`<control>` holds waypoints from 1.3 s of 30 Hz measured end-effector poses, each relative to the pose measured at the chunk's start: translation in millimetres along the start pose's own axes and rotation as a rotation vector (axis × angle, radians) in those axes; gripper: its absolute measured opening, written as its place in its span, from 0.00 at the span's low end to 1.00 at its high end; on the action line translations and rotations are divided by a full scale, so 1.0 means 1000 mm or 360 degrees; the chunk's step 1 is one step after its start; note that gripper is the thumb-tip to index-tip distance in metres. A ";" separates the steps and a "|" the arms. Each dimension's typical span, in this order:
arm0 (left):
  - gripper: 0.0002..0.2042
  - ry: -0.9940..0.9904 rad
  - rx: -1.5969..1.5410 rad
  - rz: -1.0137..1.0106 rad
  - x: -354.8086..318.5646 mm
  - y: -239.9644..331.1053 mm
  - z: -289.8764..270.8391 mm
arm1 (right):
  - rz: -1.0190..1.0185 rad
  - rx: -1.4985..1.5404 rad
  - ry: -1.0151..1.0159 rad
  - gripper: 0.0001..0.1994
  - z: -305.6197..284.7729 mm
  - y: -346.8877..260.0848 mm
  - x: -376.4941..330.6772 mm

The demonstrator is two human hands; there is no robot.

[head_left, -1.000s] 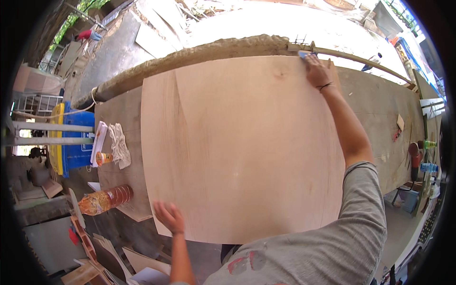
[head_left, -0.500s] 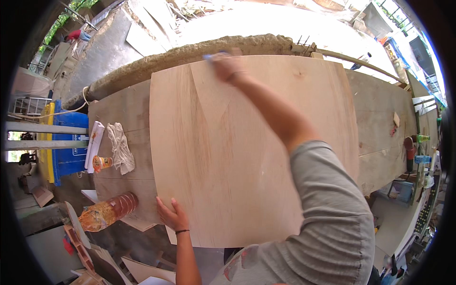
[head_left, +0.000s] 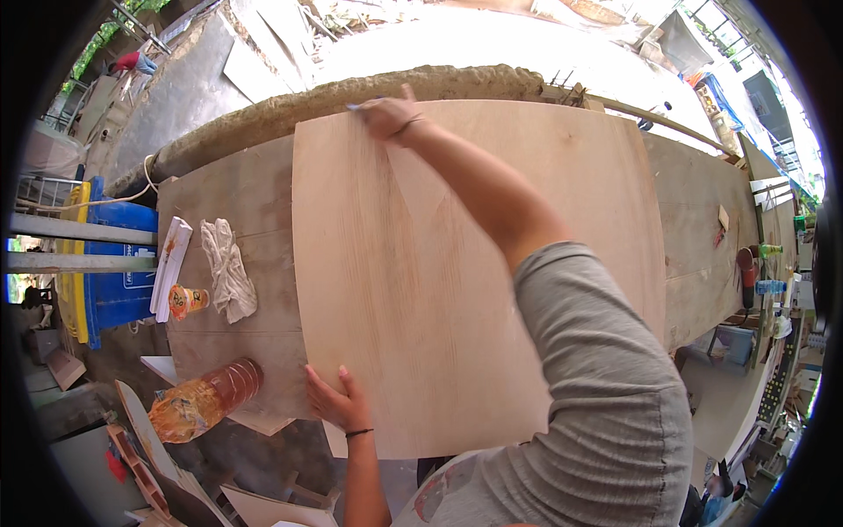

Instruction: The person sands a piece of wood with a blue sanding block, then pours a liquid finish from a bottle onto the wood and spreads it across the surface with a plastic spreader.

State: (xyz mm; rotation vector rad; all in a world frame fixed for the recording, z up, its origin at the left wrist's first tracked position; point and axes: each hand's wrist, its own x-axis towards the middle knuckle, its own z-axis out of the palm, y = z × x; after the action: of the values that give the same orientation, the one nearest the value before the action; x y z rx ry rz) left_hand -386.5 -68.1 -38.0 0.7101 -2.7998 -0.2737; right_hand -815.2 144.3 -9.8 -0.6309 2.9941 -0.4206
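A large pale plywood sheet (head_left: 492, 290) with streaky grain lies flat on the worktable. My right hand (head_left: 386, 119), arm stretched across the board, is at its far left corner. Its fingers are closed on something small and bluish, too blurred to make out, and the thumb side is lifted. At the near left edge of the sheet rests my left hand (head_left: 341, 402), its fingers extended and apart, holding nothing.
Left on the worktable (head_left: 263, 193) are a crumpled white cloth (head_left: 230, 270), an orange cup (head_left: 186, 301) and white strips (head_left: 171, 268). A large bottle of amber liquid (head_left: 206, 400) lies nearer. Right stands a red power tool (head_left: 747, 274); a blue bin (head_left: 123, 263) is far left.
My right hand has moved left along the board's far edge, still gripping the bluish thing. My left hand stays at the near left edge; the view has shifted slightly.
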 end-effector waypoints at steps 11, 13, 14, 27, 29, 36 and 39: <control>0.31 -0.0148 -0.0107 -0.0063 0.004 0.013 -0.011 | 0.0354 -0.0130 0.0232 0.18 -0.008 0.116 -0.061; 0.31 -0.0088 -0.0089 -0.0037 0.003 0.008 -0.005 | 0.0174 -0.0057 0.0202 0.19 0.020 0.027 0.003; 0.31 -0.0064 -0.0071 -0.0032 0.000 0.008 -0.004 | 0.0120 -0.0020 0.0226 0.19 0.034 -0.009 0.028; 0.34 -0.0135 -0.0191 -0.0046 0.004 0.007 -0.015 | 0.0545 -0.0352 0.0652 0.19 0.006 0.188 -0.101; 0.34 -0.0124 -0.0169 -0.0043 0.005 0.005 -0.013 | 0.0366 -0.0221 0.0400 0.20 0.017 0.089 -0.034; 0.35 -0.0144 -0.0122 -0.0048 0.008 0.004 -0.012 | -0.0191 -0.0070 0.0197 0.21 0.053 -0.089 0.075; 0.35 -0.0132 -0.0135 -0.0062 0.007 0.007 -0.012 | -0.0259 -0.0082 0.0187 0.20 0.037 -0.046 0.052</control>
State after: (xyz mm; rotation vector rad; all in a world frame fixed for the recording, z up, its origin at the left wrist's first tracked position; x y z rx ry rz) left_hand -392.4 -67.1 -23.8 0.7507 -2.8346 -0.4359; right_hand -840.9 73.2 -32.8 -0.8891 3.0842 -0.4030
